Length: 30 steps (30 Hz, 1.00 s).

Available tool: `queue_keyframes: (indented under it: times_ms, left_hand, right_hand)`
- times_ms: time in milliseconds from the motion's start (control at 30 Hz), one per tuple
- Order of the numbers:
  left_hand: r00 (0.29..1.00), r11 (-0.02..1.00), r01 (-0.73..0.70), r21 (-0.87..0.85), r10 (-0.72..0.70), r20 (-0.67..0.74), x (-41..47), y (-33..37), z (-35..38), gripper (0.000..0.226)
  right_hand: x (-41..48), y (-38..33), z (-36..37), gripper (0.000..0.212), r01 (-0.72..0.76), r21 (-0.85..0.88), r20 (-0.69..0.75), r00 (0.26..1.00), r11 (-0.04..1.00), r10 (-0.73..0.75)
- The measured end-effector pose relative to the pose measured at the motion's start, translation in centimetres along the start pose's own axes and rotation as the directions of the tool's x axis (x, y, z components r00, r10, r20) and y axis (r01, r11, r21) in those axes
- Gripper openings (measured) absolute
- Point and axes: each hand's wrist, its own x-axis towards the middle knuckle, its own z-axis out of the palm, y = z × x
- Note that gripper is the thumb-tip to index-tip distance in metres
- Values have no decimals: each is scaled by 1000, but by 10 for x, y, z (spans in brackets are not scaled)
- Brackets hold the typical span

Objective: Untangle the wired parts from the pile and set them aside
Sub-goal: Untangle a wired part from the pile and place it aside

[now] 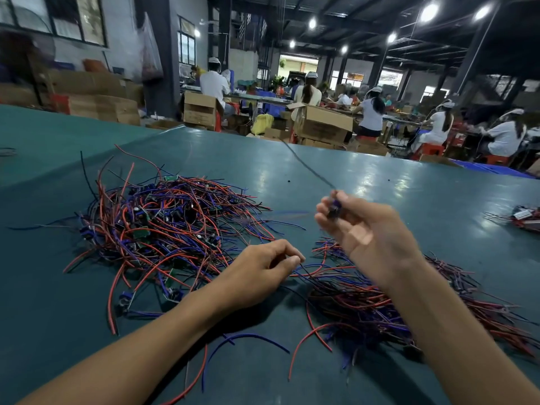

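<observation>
Stray leads (pixel 309 340), red and blue, lie loose on the counter (pixel 380 176) between the forearms. Left to right:

- tangled pile (pixel 163 223): red/blue/black leads with small boards mixed in, far left of centre.
- left hand (pixel 263 273): low on the counter beside the pile, fingers curled, tips down among wires. Can't tell if it's pinching one.
- right hand (pixel 362 229): raised, fingertips pinching one wired part (pixel 334 207). Its dark lead trails up and away, blurred.
- set-aside heap (pixel 409 302): under and right of that forearm, leads lying roughly parallel.
- small bunch (pixel 523 214): far right edge, well apart.

Step, my read: one part looks clear of the tangle and is mid-transfer. Next move: lay it on the set-aside heap with its lead aligned, then pick the next part from the pile's edge and pull slowly so neighbours don't drag.

Counts: 2 hands, 1 part in hand, 3 heaps. Parts per heap too many to count.
</observation>
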Motion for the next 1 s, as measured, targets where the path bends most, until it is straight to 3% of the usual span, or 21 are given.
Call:
queue_keyframes:
  times_ms: [100,167,233,300,367,400,467,533,600,633,733,767,867,1000]
  left_hand:
    - [1000,1000,-8,14,8,17,1,1,-1,16]
    - [999,1000,-10,8,10,32,0,2,0,15]
    - [998,1000,-8,8,8,58,0,3,1,14]
    - [997,999,-21,38,18,81,0,5,2,15]
    - [994,996,-45,82,36,105,0,7,3,15]
    - [992,993,-56,106,43,117,0,8,2,16]
    - [989,983,-85,166,63,135,0,9,2,18]
    - [985,970,-117,214,85,150,-2,10,3,19]
    - [981,961,-142,237,104,166,-2,11,3,18]
    - [979,960,-144,241,103,177,-2,11,2,17]
    - [971,966,-143,214,94,221,-5,13,0,17]
    - [967,963,-159,217,107,232,-7,14,-1,19]
    - [962,947,-188,262,124,242,-9,15,-2,36]
    - [964,934,-205,294,141,225,-10,10,-1,47]
  right_hand:
    - [18,-45,-25,24,135,-82,-83,986,987,-142]
    - [28,-74,-47,16,171,-405,-189,945,898,-266]
    - [37,-87,-71,12,110,-819,-169,892,564,-419]
    - [44,-81,-87,13,-13,-992,-66,908,129,-414]
    - [51,-63,-86,19,-138,-947,-80,976,-289,-205]
    - [54,-51,-80,26,-165,-884,-130,985,-438,-109]
    - [63,-27,-58,37,-157,-799,-115,987,-581,-109]
    - [69,-4,-26,35,-144,-785,42,958,-602,-285]
    - [78,21,13,32,-72,-800,181,918,-596,-353]
    - [83,34,31,31,7,-833,216,925,-554,-313]
    - [97,70,69,23,215,-953,227,974,-212,-30]
    - [100,81,76,22,237,-960,228,971,-150,76]
    - [111,107,82,21,241,-963,205,947,-123,249]
    - [115,118,79,19,260,-952,226,953,-161,203]
